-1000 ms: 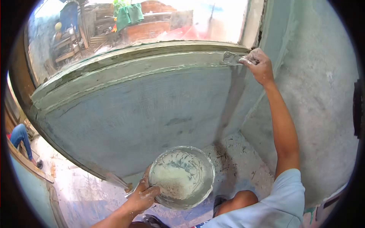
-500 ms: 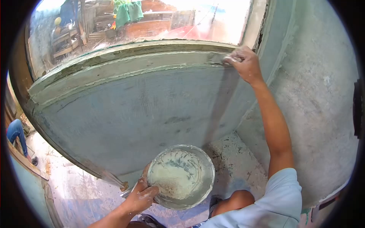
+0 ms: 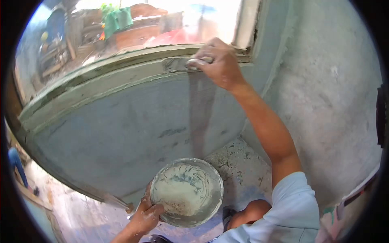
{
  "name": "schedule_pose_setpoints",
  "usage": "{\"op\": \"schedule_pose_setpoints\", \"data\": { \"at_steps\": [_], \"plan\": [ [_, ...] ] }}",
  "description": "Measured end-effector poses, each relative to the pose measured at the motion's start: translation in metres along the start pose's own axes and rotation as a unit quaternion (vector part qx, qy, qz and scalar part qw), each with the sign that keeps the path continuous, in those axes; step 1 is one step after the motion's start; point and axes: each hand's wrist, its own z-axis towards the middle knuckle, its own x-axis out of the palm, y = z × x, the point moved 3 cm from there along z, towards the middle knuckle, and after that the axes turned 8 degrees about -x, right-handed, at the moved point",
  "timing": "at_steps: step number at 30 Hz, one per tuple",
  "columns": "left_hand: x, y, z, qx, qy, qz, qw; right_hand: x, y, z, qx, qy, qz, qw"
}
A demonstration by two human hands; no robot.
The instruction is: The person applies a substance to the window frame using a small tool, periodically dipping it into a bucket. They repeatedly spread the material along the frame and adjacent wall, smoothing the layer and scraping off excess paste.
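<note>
My right hand point(image 3: 219, 62) is closed around the handle of a putty knife point(image 3: 175, 65). Its flat grey blade lies along the pale, freshly coated ledge point(image 3: 133, 76) under the window. Low in front of me, my left hand point(image 3: 146, 212) grips the near-left rim of a round metal bowl point(image 3: 221, 194). Pale greenish-white putty point(image 3: 180, 192) fills much of the bowl, with streaks and a brownish gritty patch in it. A small shiny edge shows beside the left fingers; what it belongs to is hidden.
A window point(image 3: 178, 28) stands above the ledge. Below is a grey wall panel point(image 3: 109, 133), meeting a rough plastered wall point(image 3: 324, 101) on the right. The floor point(image 3: 239, 166) is spattered with debris. At far left, another person's blue-clad leg point(image 3: 17, 166) shows.
My right hand has slid the putty knife leftward along the ledge, away from the window corner. The left hand still holds the bowl. The view has shifted slightly right.
</note>
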Motion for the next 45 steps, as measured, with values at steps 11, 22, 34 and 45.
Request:
{"op": "schedule_pose_setpoints", "data": {
  "at_steps": [11, 22, 34, 45],
  "plan": [
    [0.007, 0.006, -0.002, -0.056, -0.077, -0.023, 0.995, -0.071, -0.091, -0.051, 0.040, -0.009, -0.086, 0.995],
    [0.004, 0.015, 0.001, -0.029, -0.074, 0.032, 0.996, -0.145, -0.135, -0.085, 0.174, 0.036, -0.089, 0.980],
    [0.011, -0.008, -0.010, -0.012, -0.042, 0.016, 0.999, -0.015, 0.031, 0.015, -0.016, -0.028, 0.018, 0.999],
    [0.009, -0.001, -0.011, 0.003, -0.018, -0.037, 0.999, 0.027, 0.092, 0.024, -0.074, -0.061, -0.003, 0.995]
  ]
}}
